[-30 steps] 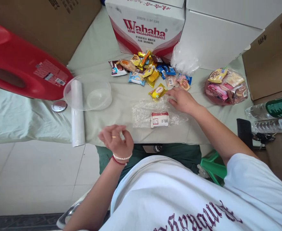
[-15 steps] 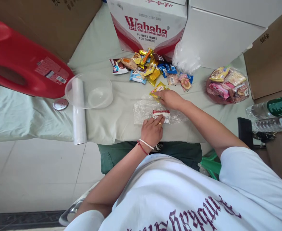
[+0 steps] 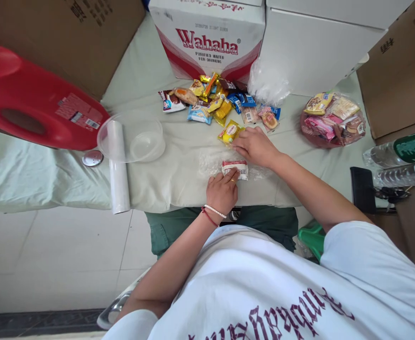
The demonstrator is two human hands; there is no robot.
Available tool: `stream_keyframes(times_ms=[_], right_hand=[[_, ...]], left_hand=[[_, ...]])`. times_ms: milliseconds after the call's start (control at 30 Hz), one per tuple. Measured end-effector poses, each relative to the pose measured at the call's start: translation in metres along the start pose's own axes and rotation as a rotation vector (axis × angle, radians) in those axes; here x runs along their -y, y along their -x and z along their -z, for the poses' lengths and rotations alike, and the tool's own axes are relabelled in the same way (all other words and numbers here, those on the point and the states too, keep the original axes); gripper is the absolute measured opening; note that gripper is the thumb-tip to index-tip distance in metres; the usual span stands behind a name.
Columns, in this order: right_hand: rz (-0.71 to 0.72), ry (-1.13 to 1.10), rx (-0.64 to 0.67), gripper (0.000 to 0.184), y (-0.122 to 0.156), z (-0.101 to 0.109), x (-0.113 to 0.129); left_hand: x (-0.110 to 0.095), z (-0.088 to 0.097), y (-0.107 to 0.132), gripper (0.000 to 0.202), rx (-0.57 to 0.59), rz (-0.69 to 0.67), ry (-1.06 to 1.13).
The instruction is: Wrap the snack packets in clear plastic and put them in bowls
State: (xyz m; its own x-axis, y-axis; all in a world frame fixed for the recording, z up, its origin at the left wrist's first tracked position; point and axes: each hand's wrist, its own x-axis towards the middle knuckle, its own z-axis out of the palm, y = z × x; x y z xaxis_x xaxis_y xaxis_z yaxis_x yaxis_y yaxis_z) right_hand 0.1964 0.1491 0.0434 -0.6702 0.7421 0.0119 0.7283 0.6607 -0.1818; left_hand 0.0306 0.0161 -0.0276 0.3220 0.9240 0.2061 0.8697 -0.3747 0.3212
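Observation:
My left hand [image 3: 222,190] lies flat with fingers stretched over a small red-and-white packet [image 3: 241,168], covering its lower left part. Under that packet spreads a crumpled clear plastic sheet or bag [image 3: 209,163]. My right hand [image 3: 257,147] is just above and right of it, fingers bent close together. What they pinch, if anything, I cannot make out. A yellow snack packet [image 3: 229,132] lies right beside these fingertips, its right edge partly hidden. Farther back is a pile of wrapped snacks [image 3: 202,113], in brown, blue, gold and yellow wrappers.
Left stand a clear round plastic tub [image 3: 155,146], a white roll [image 3: 119,189] and a large red jug [image 3: 47,104]. Right are a bowl of snacks [image 3: 308,130], plastic bottles [image 3: 384,153] and a black phone-like object [image 3: 362,189]. A Wahaha carton [image 3: 207,28] and crumpled plastic [image 3: 269,82] stand behind.
My right hand has slid off the yellow snack packet, a little to the right, uncovering more of it. The plastic looks flatter. My left hand stays on the red-and-white packet. The view has shifted slightly.

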Motion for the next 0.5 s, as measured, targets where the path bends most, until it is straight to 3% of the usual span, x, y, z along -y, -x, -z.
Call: stream_keyframes(times_ms=[133, 300, 400, 500], right_hand=[[0.175, 0.030, 0.128, 0.038, 0.037, -0.004, 0.024], [0.133, -0.021, 0.242, 0.060, 0.069, -0.041, 0.032], [0.126, -0.056, 0.252, 0.058, 0.071, -0.055, 0.033], [0.138, -0.066, 0.247, 0.057, 0.069, -0.060, 0.034]], left_hand=[[0.005, -0.001, -0.002, 0.036, 0.014, 0.039, 0.060], [0.030, 0.003, 0.005, 0.026, 0.076, 0.023, 0.374], [0.050, 0.006, 0.015, 0.026, -0.091, 0.110, 0.597], [0.068, 0.010, 0.017, 0.034, -0.384, 0.451, 0.524]])
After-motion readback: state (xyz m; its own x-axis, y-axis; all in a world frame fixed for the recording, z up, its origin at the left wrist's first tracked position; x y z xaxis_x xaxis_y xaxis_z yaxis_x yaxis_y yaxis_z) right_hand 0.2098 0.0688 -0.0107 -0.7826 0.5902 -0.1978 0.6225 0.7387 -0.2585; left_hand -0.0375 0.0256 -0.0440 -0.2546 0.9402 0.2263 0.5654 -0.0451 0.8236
